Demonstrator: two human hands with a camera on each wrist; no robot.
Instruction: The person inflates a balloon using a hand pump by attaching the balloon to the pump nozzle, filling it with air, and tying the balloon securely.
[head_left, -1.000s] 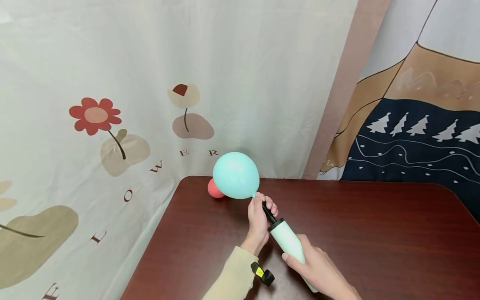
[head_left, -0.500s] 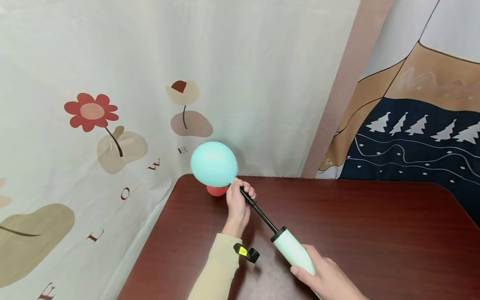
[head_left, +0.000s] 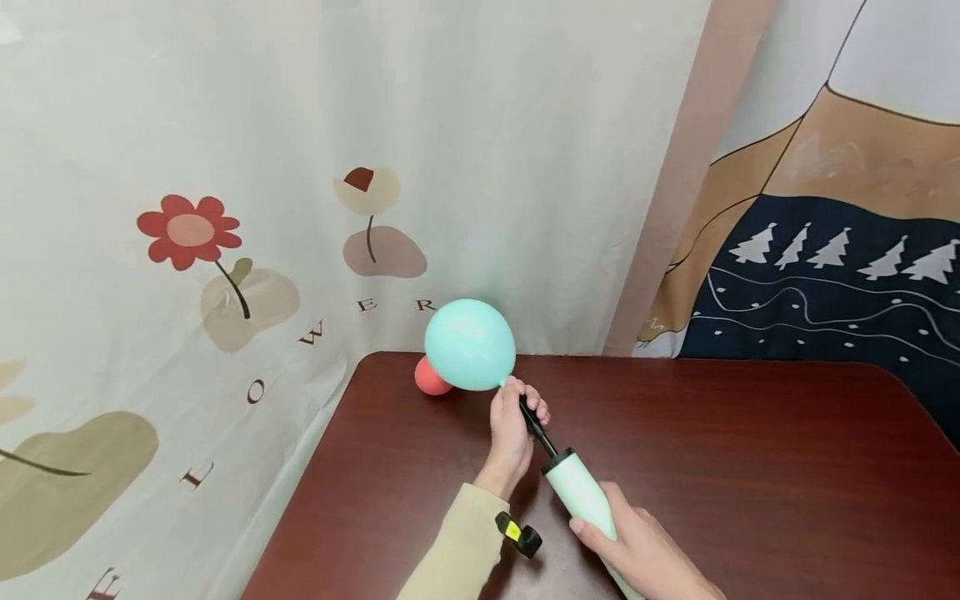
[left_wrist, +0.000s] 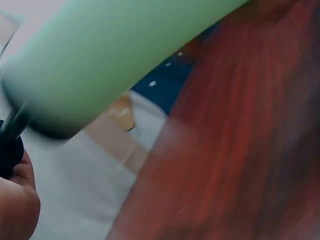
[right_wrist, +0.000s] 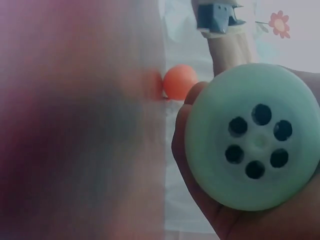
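Observation:
A light-blue balloon [head_left: 469,345], round and inflated, sits at the tip of a hand pump. My left hand [head_left: 512,429] grips the pump's black front end together with the balloon's neck. My right hand [head_left: 645,542] holds the pump's pale-green barrel [head_left: 581,492], its thumb along the near side. A short length of black rod [head_left: 543,437] shows between the barrel and the left hand. In the right wrist view the barrel's end cap [right_wrist: 258,141] with several dark holes faces the camera. The left wrist view is blurred; the green barrel [left_wrist: 115,60] crosses it.
A red ball [head_left: 431,377] rests near the back left of the dark brown table [head_left: 720,467], partly behind the balloon. Printed cloth [head_left: 525,167] hangs behind the table and along its left. A black band with a camera [head_left: 519,536] is on the left sleeve.
My left hand first moved away to the upper left with the balloon, drawing out the black rod. Now it has come back toward the barrel, and most of the rod has slid inside again.

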